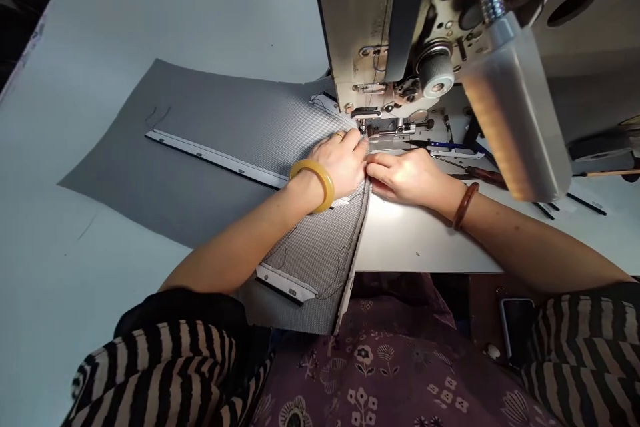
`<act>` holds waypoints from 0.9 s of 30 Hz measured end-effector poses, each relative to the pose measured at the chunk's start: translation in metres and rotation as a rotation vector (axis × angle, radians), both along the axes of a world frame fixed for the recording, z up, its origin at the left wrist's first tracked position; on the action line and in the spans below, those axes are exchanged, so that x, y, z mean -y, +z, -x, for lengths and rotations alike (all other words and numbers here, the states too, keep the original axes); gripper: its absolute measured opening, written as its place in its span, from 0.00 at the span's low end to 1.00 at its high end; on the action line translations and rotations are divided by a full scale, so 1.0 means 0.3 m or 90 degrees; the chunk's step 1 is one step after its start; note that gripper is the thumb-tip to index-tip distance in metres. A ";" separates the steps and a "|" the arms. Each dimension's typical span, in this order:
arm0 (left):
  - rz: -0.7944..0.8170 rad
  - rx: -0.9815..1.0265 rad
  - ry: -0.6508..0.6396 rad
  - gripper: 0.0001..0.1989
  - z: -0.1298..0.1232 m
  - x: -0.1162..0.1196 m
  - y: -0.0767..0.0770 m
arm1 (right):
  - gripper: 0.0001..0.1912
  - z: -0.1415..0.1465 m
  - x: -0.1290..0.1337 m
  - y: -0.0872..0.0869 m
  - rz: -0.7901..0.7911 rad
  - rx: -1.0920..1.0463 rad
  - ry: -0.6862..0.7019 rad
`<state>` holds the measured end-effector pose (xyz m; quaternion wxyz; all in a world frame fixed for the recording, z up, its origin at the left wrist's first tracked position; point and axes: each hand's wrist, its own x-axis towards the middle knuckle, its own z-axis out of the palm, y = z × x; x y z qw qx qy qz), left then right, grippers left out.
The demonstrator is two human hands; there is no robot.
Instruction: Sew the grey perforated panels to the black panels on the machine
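A grey woven fabric panel (225, 113) lies across the white table and hangs over its front edge, one side running under the needle area of a sewing machine (360, 20). White strips (215, 161) with black edges are attached to it, with loose thread ends beside them. My left hand (340, 163), with a yellow bangle at the wrist, presses on the fabric just in front of the presser foot (363, 125). My right hand (400, 175) pinches the panel's right edge close to the left fingertips. The needle point itself is hard to make out.
A lamp (520, 107) on a flexible metal neck hangs at the right of the machine. Behind my right hand lie blue-handled tweezers or snips (447, 145), a dark-handled screwdriver (485, 175) and several thin black strips. A phone (519, 323) sits below the table edge.
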<state>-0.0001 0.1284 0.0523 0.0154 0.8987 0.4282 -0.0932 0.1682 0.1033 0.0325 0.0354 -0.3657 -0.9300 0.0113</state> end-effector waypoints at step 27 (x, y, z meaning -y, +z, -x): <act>-0.052 0.078 -0.074 0.17 0.030 0.004 -0.024 | 0.18 -0.011 0.003 -0.013 -0.002 0.007 -0.044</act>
